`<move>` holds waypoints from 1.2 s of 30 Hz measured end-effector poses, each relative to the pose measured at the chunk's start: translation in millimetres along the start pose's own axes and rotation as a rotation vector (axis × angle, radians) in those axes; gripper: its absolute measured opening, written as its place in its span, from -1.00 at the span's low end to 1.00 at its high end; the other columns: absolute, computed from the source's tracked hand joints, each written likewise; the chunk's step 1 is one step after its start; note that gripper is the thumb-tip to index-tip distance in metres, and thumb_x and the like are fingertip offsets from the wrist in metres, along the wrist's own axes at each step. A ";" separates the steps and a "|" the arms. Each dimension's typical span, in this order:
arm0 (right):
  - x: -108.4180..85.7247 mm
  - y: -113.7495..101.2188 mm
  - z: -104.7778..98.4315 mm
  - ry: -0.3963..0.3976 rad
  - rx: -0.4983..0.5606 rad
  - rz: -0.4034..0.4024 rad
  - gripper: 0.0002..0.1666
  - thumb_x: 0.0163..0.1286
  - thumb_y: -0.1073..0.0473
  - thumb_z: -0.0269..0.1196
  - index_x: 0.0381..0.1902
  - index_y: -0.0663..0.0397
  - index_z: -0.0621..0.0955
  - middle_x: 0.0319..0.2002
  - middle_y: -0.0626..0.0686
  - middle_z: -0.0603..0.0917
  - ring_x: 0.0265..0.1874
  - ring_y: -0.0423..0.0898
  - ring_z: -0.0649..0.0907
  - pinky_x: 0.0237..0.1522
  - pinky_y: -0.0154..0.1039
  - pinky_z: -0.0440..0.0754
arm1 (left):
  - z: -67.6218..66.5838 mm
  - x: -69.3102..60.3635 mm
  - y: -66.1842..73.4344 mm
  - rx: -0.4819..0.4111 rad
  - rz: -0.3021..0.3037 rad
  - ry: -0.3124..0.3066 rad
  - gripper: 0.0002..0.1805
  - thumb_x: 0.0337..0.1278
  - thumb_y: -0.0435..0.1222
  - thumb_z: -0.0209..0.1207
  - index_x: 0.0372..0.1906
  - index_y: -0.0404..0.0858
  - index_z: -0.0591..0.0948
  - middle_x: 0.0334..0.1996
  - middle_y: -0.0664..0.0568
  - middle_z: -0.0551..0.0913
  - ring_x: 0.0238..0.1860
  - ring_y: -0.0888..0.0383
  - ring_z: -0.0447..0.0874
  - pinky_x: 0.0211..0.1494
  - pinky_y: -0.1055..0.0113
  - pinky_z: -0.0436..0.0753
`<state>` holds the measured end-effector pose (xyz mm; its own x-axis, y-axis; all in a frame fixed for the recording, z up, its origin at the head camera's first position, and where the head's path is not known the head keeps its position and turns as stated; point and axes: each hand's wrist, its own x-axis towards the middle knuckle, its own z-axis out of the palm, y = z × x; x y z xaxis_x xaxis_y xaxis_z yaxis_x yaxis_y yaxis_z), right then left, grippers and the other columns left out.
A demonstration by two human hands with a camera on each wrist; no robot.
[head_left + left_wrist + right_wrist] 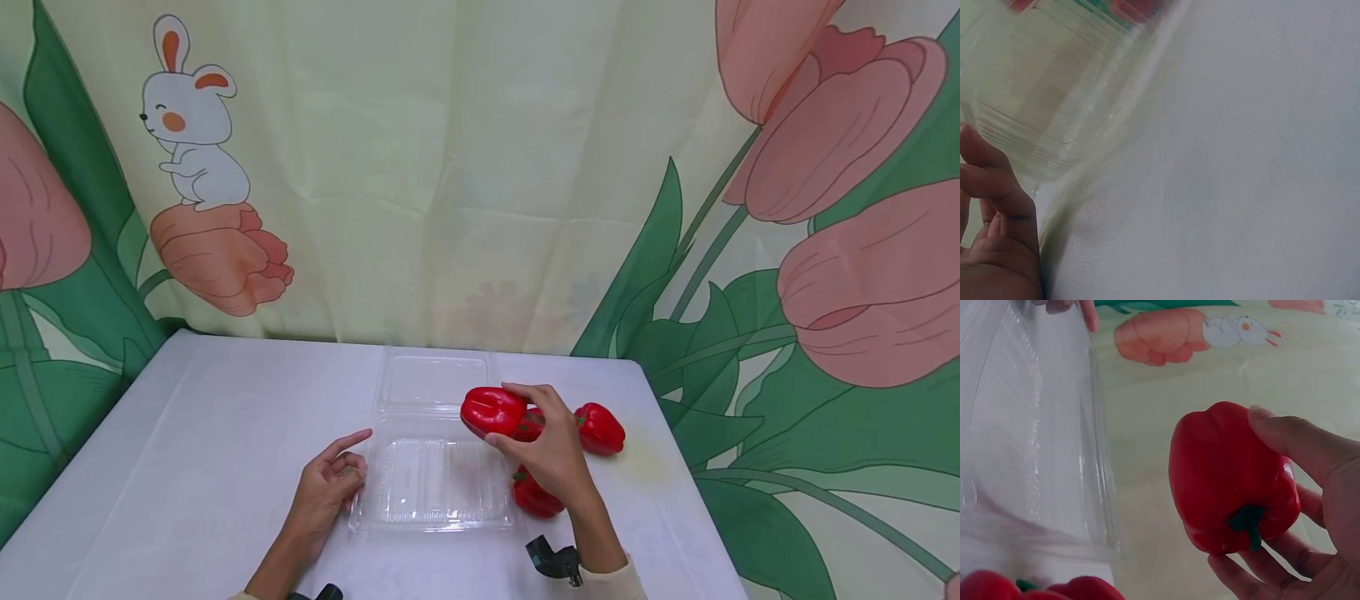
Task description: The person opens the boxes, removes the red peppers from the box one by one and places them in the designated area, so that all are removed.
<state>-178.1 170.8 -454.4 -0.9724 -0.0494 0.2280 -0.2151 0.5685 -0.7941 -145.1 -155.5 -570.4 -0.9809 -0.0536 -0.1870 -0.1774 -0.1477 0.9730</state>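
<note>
My right hand (551,442) holds a red bell pepper (492,411) between thumb and fingers, raised over the right side of a clear plastic clamshell box (442,483). In the right wrist view the held bell pepper (1229,481) shows its green stem. The box lies opened on the table, its lid (435,379) folded back away from me. At the box's left edge is my left hand (326,483), index finger extended and the other fingers loosely bent. The left wrist view shows that hand (997,219) beside the clear box wall (1041,112).
More red bell peppers lie right of the box: one near the front (536,493), one farther right (600,429), and another (531,425) partly hidden behind my right hand. A white cloth covers the table (225,433). A printed curtain (450,167) hangs behind it.
</note>
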 end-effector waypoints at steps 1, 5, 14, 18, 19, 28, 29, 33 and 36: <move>-0.5 1.1 -1.7 0.003 -0.006 0.005 0.00 -0.11 0.06 0.75 0.34 -0.41 0.61 0.23 -0.12 0.61 0.21 -0.01 0.64 0.00 -0.02 0.83 | -0.2 0.1 -0.3 0.000 0.001 -0.001 -0.31 0.18 -0.58 0.21 0.43 -0.13 0.55 -0.31 0.10 0.61 -0.51 0.27 0.50 -0.54 0.47 0.46; -2.7 4.4 -8.6 0.015 -0.011 0.026 0.00 -0.12 0.07 0.75 0.35 -0.37 0.60 0.25 -0.09 0.60 0.25 0.03 0.63 0.00 0.02 0.83 | -1.0 0.5 -1.3 -0.001 0.006 -0.007 -0.30 0.18 -0.59 0.21 0.44 -0.14 0.54 -0.31 0.10 0.60 -0.50 0.28 0.49 -0.54 0.47 0.46; -7.4 16.3 -23.6 0.050 -0.016 0.045 0.03 -0.10 0.08 0.74 0.38 -0.23 0.58 0.31 0.01 0.58 0.30 0.11 0.59 0.10 0.17 0.78 | -0.9 0.5 -1.6 0.005 0.000 -0.002 -0.31 0.20 -0.57 0.22 0.44 -0.12 0.54 -0.31 0.11 0.61 -0.49 0.27 0.51 -0.53 0.46 0.47; -10.7 21.1 -28.9 0.054 0.002 0.057 0.01 -0.08 0.12 0.73 0.39 -0.19 0.57 0.32 0.03 0.57 0.30 0.12 0.59 0.15 0.24 0.74 | -1.1 0.6 -1.8 0.005 -0.002 -0.002 -0.32 0.20 -0.57 0.23 0.44 -0.12 0.54 -0.31 0.10 0.61 -0.49 0.26 0.51 -0.53 0.46 0.47; -11.6 22.0 -30.1 0.055 0.000 0.062 0.01 -0.07 0.12 0.73 0.39 -0.19 0.57 0.32 0.03 0.56 0.30 0.12 0.59 0.16 0.24 0.74 | -1.2 0.6 -1.8 0.003 -0.002 -0.002 -0.32 0.20 -0.57 0.23 0.44 -0.12 0.54 -0.31 0.10 0.61 -0.50 0.27 0.51 -0.53 0.46 0.47; -19.5 28.3 -41.9 0.075 -0.049 0.124 0.03 -0.06 0.08 0.73 0.41 -0.20 0.56 0.35 0.00 0.55 0.32 0.11 0.57 0.18 0.21 0.73 | 0.0 0.3 -0.6 0.003 -0.015 0.009 -0.31 0.18 -0.57 0.22 0.42 -0.10 0.56 -0.30 0.07 0.62 -0.49 0.25 0.51 -0.53 0.45 0.47; -20.4 29.7 -43.6 0.076 -0.052 0.120 0.03 -0.06 0.08 0.73 0.42 -0.18 0.56 0.35 0.00 0.55 0.32 0.11 0.57 0.18 0.21 0.73 | 0.0 0.2 -0.6 0.003 -0.014 0.009 -0.31 0.18 -0.57 0.22 0.42 -0.10 0.56 -0.30 0.07 0.62 -0.49 0.25 0.51 -0.53 0.45 0.47; -24.3 35.4 -50.0 0.083 -0.050 0.117 0.03 -0.04 0.07 0.73 0.42 -0.18 0.55 0.36 0.02 0.54 0.32 0.11 0.58 0.17 0.22 0.73 | 0.1 -0.2 -0.5 0.004 -0.006 0.005 -0.32 0.19 -0.56 0.21 0.42 -0.11 0.56 -0.29 0.07 0.62 -0.49 0.25 0.51 -0.53 0.46 0.47; -27.2 39.1 -54.0 0.085 -0.050 0.126 0.03 -0.03 0.07 0.72 0.43 -0.19 0.54 0.37 0.05 0.52 0.33 0.13 0.57 0.18 0.24 0.73 | -0.4 -0.7 -0.3 0.006 -0.003 0.004 -0.32 0.19 -0.57 0.22 0.42 -0.11 0.55 -0.30 0.09 0.62 -0.49 0.26 0.51 -0.53 0.46 0.47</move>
<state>-155.2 238.7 -461.2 -0.9798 0.0938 0.1766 -0.0845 0.6060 -0.7910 -144.3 -155.8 -570.7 -0.9801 -0.0573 -0.1901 -0.1805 -0.1421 0.9732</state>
